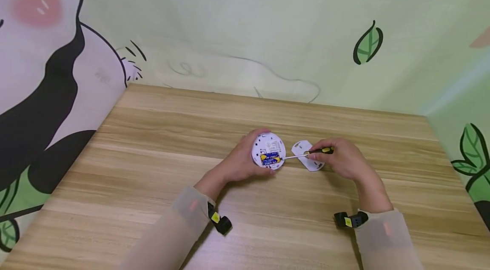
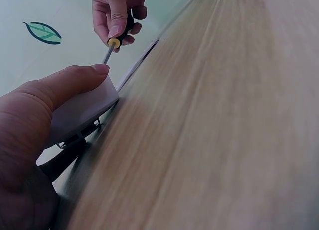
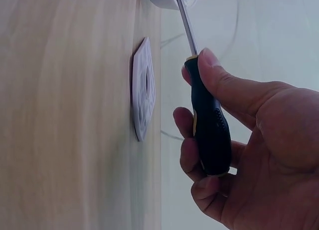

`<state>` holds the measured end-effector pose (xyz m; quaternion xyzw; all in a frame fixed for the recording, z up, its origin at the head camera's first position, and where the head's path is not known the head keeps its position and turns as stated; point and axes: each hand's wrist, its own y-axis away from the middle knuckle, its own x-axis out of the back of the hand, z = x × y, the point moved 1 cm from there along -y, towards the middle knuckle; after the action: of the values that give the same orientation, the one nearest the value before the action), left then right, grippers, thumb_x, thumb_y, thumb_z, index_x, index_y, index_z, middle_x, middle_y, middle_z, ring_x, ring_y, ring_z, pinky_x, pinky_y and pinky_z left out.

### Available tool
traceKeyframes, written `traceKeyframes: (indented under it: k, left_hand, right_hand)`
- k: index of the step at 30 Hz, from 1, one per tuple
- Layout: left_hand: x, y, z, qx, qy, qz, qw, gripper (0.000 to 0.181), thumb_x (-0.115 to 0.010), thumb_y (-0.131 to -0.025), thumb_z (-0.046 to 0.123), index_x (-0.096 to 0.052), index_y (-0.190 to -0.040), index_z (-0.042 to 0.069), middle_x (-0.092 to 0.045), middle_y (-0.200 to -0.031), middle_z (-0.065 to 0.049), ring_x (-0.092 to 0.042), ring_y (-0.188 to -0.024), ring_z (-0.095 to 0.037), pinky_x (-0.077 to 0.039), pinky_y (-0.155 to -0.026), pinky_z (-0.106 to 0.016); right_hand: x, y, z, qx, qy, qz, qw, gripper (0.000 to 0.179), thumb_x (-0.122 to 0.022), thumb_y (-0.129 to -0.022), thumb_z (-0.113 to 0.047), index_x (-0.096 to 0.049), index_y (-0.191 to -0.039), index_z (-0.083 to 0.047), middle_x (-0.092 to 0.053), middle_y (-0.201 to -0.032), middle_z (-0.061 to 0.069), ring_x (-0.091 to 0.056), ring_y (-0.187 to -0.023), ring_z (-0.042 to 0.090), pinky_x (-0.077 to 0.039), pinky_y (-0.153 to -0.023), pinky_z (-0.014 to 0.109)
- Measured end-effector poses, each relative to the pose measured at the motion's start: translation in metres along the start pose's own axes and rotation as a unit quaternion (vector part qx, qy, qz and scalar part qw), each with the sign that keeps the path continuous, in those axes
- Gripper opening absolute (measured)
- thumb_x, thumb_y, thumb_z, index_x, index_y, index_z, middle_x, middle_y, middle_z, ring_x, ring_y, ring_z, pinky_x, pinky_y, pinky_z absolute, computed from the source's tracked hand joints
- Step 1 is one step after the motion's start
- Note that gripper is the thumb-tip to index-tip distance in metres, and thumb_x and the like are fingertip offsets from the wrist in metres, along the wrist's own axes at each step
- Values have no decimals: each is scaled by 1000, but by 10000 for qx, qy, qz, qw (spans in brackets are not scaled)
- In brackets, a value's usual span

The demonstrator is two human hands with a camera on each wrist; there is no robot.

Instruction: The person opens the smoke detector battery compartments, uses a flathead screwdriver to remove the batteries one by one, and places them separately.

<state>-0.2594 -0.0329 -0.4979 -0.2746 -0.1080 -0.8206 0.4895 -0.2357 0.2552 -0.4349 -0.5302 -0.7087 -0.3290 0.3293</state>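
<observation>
The screwdriver with a black-and-yellow handle and slim metal shaft [image 3: 203, 98] is held above the wood-grain table [image 1: 153, 155]. In the head view its long axis runs nearly crosswise, with the tip pointing left and slightly towards the person and the handle end at right. The right hand [image 1: 346, 159] grips the handle, thumb set near the shaft end.

The left hand [image 1: 243, 161] holds the round white plastic housing [image 1: 271, 144] from its left side, thumb at the near edge, fingers at the far edge. The open face of the housing is directed upward. Blue-and-yellow cylindrical batteries [image 1: 271, 158] sit in its near half, their long axes roughly in line with the shaft. The tip is at their right end; contact cannot be determined.

The flat white plastic plate [image 1: 311, 166] lies on the table beneath the screwdriver, apart from the housing.
</observation>
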Motion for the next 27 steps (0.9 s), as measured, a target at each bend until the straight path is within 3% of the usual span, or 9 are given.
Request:
traceKeyframes:
  k: [9, 16, 27]
  left_hand:
    - [0, 0, 1, -37, 18, -8, 10000, 114, -98, -66, 32, -32, -159, 21, -49, -150, -4, -48, -131, -28, -39, -117, -49]
    - [0, -1, 1, -119, 14, -18, 9999, 115, -98, -66, 31, -32, -158, 19, -48, -152, -3, -49, -135, -26, -33, -123, -49]
    - [0, -1, 2, -30, 32, -53, 10000, 115, -99, -66, 33, -32, -159, 22, -48, -152, -4, -49, -136, -28, -35, -121, -50]
  right_hand:
    - [-1, -1, -1, 51, 38, 76, 10000, 21, -75, -96, -31, -79, -109, -17, -72, -125, 17, -60, -125, 39, -45, -106, 58]
    - [1, 0, -1, 105, 35, -5, 9999, 19, -74, -96, -30, -79, -109, -18, -72, -125, 16, -60, -125, 38, -45, -106, 58]
    - [5, 2, -1, 266, -62, -132, 9995, 17, -70, -99, -31, -78, -106, -18, -72, -125, 14, -60, -125, 38, -45, -106, 59]
